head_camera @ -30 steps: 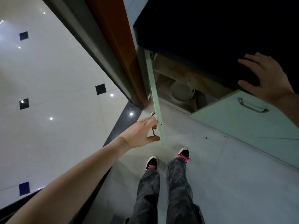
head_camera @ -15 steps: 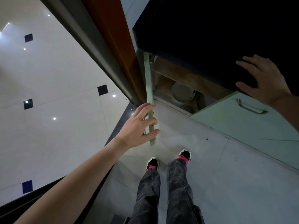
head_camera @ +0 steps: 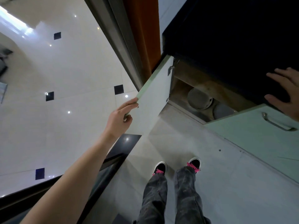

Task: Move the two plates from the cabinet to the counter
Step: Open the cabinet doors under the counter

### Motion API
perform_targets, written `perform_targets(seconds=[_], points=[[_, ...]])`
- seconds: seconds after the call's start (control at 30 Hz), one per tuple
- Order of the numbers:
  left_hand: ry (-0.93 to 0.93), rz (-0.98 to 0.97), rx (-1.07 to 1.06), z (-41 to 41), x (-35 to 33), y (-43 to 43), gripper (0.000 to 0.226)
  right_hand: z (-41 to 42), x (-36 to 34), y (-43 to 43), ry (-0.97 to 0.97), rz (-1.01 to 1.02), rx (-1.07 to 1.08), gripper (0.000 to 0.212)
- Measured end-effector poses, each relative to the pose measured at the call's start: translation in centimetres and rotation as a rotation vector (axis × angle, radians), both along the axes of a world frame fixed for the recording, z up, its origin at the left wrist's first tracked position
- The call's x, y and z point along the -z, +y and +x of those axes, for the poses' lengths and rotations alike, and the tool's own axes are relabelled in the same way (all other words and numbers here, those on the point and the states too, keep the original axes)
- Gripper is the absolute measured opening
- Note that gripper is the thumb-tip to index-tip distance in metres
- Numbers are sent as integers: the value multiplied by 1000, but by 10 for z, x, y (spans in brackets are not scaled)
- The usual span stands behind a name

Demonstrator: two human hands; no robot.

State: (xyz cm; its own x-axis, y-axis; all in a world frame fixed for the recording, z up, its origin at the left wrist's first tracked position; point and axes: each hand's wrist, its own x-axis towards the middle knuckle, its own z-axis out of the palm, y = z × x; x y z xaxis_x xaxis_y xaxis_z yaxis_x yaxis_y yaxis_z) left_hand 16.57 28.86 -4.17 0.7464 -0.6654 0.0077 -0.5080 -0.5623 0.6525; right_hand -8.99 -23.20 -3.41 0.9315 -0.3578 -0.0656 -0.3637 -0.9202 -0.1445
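Observation:
Inside the open low cabinet (head_camera: 192, 81) I see two grey round plates: one (head_camera: 198, 98) stands higher at the left, the other (head_camera: 222, 110) lies lower to its right, partly hidden by the shut door. My left hand (head_camera: 121, 117) grips the outer edge of the pale green cabinet door (head_camera: 153, 101), which is swung wide to the left. My right hand (head_camera: 284, 94) rests flat with spread fingers on the front edge of the dark counter (head_camera: 234, 46) above the cabinet.
The right cabinet door (head_camera: 252, 131) with a metal handle (head_camera: 275, 122) is shut. An orange-brown door frame (head_camera: 144, 33) stands left of the cabinet. My two feet in black shoes with pink laces (head_camera: 176, 167) stand on the grey floor before the cabinet.
My left hand has swung the left cabinet door further open to the left, so its inner face now shows and both plates are in sight. My right hand has stayed on the counter edge.

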Motion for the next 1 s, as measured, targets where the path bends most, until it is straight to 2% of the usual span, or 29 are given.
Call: perform_targets(seconds=[0.27,0.33,0.47,0.57,0.67,0.73,0.8,0.87,0.93,1.0], points=[[-10,94,-15,-1,-8,-3,63,3,-12,3,13,-4,-3,75],[-63,131,-16,-7,-11,-11,59,1,-21,15,-55,8,18,71],[-218,171,113,-28,-28,-62,51,2,-42,37,-18,130,105,65],[-206,130,289,-52,-48,-133,52,-15,-53,62,-224,216,235,56],[-203,13,449,-82,-60,-209,52,-51,-47,102,-539,126,403,33],[-202,3,577,-103,-62,-258,54,-71,-31,124,-592,151,478,24],[-247,45,689,-120,-58,-301,57,-83,-9,134,-508,198,541,20],[-332,95,768,-133,-49,-338,59,-84,10,133,-353,259,605,29],[-404,159,805,-139,-40,-365,60,-76,24,127,-256,254,652,35],[-467,221,804,-142,-29,-380,59,-64,35,122,-222,226,677,33]])
